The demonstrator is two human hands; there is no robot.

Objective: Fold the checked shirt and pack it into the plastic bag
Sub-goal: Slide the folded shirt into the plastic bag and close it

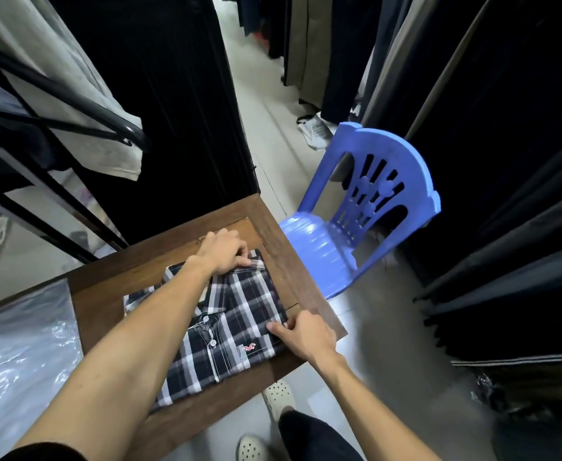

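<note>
My left hand (223, 249) pinches the far edge of the checked shirt (226, 327), fingers curled over the fold near the desk's far corner. My right hand (301, 334) grips the shirt's right edge, thumb on top, fingers tucked under, close to the desk's right edge. The shirt lies on the wooden desk (106, 294), already folded to a compact rectangle, collar and placket up, small red logo toward the near right.

Step in hand, I judge: squaring the fold, then lifting. Do it well by keeping both pinches level, pulling the fold taut so layers stay stacked, and sliding fingers fully under before lifting so the bottom layer doesn't sag open.

The plastic bag (23, 344) lies at the desk's left side, sheeny, flat; I cannot tell where its mouth is. Packing not started.

Edges and room: the shirt's right side sits just beside the desk's right edge, little margin there, so a push that way could drop it off. Bare wood left of the shirt gives room toward the bag. A blue plastic chair (366, 207) stands beyond the right corner, and hanging dark clothes (173, 94) crowd behind the far edge; swing left, not outward.
</note>
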